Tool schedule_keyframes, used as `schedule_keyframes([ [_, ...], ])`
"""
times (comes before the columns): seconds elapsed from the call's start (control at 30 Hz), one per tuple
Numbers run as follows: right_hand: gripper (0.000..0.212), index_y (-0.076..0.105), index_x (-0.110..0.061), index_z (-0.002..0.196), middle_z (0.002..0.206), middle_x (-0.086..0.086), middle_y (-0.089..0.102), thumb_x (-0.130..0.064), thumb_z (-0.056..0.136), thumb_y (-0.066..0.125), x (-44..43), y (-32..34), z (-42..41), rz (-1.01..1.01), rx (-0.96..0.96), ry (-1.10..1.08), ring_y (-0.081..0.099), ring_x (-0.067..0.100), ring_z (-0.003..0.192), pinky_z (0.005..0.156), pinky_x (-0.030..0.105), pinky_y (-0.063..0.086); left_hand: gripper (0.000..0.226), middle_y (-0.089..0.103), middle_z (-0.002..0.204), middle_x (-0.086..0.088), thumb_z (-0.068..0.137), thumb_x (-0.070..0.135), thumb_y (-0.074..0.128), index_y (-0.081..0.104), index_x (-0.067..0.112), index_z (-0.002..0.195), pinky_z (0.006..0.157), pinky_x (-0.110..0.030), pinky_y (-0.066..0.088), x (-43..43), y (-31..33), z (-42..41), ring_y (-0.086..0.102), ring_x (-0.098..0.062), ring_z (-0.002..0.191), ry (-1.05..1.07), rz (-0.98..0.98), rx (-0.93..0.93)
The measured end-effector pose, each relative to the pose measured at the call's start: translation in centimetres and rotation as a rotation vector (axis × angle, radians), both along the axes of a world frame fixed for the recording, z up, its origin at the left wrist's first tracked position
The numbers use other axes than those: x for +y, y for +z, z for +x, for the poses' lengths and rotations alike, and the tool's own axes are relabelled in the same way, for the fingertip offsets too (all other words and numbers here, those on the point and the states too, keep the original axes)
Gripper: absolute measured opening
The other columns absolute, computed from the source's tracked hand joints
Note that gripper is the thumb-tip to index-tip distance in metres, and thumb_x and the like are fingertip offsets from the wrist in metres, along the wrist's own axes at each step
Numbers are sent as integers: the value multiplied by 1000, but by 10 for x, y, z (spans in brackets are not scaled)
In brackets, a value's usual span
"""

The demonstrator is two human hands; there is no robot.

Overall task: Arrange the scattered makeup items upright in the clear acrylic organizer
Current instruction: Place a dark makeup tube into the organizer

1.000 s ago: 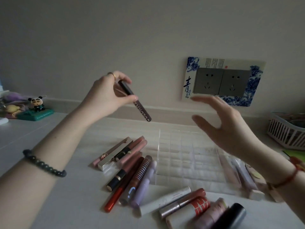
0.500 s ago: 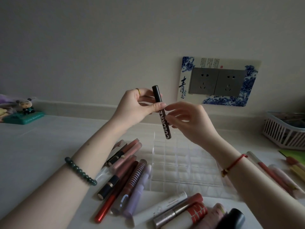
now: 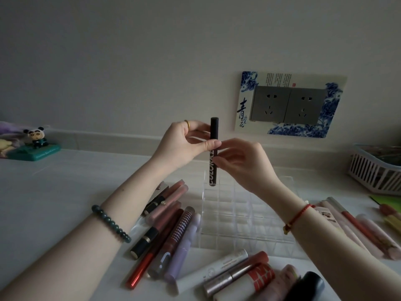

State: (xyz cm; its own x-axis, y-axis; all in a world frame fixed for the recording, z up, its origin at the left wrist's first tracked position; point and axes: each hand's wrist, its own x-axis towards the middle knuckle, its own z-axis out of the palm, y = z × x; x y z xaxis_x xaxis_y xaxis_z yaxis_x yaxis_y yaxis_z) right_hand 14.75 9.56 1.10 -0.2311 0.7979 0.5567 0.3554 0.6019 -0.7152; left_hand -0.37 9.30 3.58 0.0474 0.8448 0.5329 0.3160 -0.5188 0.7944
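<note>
Tube [image 3: 213, 170] between left hand [image 3: 180, 146], seemingly right hand [image 3: 245, 166]

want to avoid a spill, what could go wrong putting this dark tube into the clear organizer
1. The organizer has clear dividers that barely show in this dim light, so the dark tube, pinched upright by the left hand and right hand, could catch a wall and miss its cell.
2. The left forearm lies close over the loose tubes beside the organizer; a nudge might roll them.
</note>
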Motion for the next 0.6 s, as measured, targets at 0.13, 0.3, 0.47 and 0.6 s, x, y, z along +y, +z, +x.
schedule_keyframes([
  [0.13,19,66,-20,89,75,-1,70,-12,72,70,2,-5,0,1,-64,-16,67,6,67,71,17,54,18,67,75,10,67,14,76,63,23,77,68,-8,48,1,-5,-1,63,3,65,-10,-37,47],
  [0.3,21,63,-23,89,73,-4,69,-14,71,70,2,-8,1,0,-114,-30,66,9,68,69,18,53,21,67,76,10,66,18,77,62,23,79,70,-7,48,3,-9,-4,63,3,69,-10,-75,106],
  [0.47,21,61,-28,86,70,-8,68,-16,71,70,2,-8,0,1,-141,-34,65,12,67,62,14,50,21,66,74,13,66,21,77,61,27,77,70,-6,47,4,-10,-6,62,5,69,-14,-84,127],
  [0.6,20,60,-26,86,70,-8,67,-17,72,71,1,-7,1,-7,-153,-35,64,12,65,59,12,47,20,68,78,11,66,22,77,63,26,79,79,-14,48,4,-10,-7,64,-1,77,-14,-87,159],
])
